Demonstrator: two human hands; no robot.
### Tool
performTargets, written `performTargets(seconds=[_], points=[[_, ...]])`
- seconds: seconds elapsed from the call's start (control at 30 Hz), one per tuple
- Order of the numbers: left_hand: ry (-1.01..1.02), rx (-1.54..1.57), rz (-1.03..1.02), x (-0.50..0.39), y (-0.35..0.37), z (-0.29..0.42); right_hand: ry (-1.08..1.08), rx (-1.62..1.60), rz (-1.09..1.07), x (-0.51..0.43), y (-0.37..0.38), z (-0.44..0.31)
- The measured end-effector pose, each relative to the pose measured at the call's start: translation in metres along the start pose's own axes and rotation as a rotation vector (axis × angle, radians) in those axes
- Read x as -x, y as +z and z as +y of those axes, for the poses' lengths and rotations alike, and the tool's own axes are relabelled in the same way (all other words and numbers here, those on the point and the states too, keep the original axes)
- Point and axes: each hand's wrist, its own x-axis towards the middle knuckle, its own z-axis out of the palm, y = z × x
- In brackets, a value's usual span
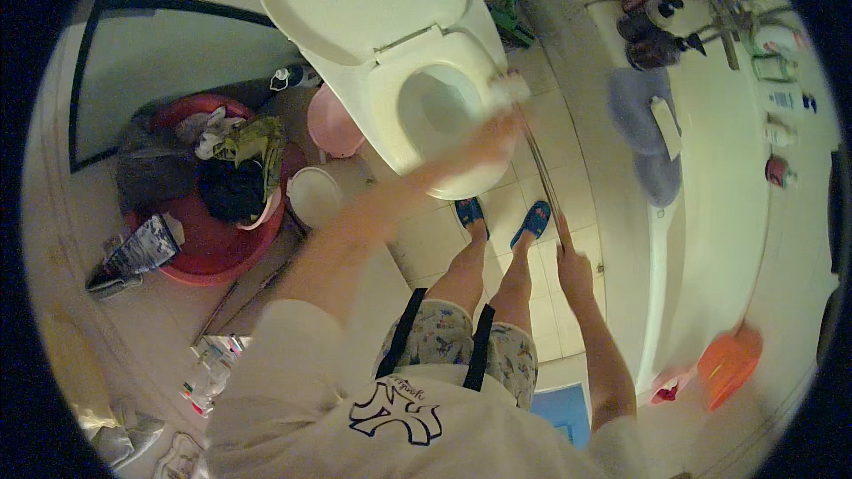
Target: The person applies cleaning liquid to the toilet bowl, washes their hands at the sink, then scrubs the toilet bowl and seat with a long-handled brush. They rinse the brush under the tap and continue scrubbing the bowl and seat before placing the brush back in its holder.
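A toilet bowl stands before me with its lid raised. My left hand is stretched over the right rim of the bowl, blurred, and closes around a small white item that may be a cloth or tissue. A long thin stick slants from beside that hand down to my right hand, which grips its reddish lower end near my right leg. Whether the stick's upper end touches the white item cannot be told.
On the left, a red basin holds clothes, near a pink stool or basin and a white bucket. Bottles line the bathtub on the right. A green brush stands behind the toilet; a blue mat lies on the floor.
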Motion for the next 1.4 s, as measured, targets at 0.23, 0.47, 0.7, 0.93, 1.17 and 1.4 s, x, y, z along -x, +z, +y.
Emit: performTargets(seconds=[0.23,0.47,0.7,0.93,1.17,1.4], points=[[0.068,0.135,-0.071,0.017,0.016,0.170,0.102,-0.076,-0.109,0.029,-0.010,-0.022],[-0.019,-0.163,-0.017,0.053,-0.042,0.011,-0.175,-0.088,0.041,-0.077,0.015,-0.129],[0.052,-0.063,0.011,0.042,-0.009,0.051,-0.125,-0.134,0.087,-0.035,0.018,-0.117],[-0.090,-0.095,0.240,0.127,-0.051,-0.011,-0.295,-0.253,-0.131,-0.064,0.010,-0.175],[-0.216,0.066,0.152,0.199,-0.026,0.062,-0.221,-0.129,-0.319,0.005,0.019,-0.165],[-0.055,-0.223,0.014,0.160,-0.055,-0.011,-0.310,-0.453,-0.039,-0.039,0.010,-0.207]])
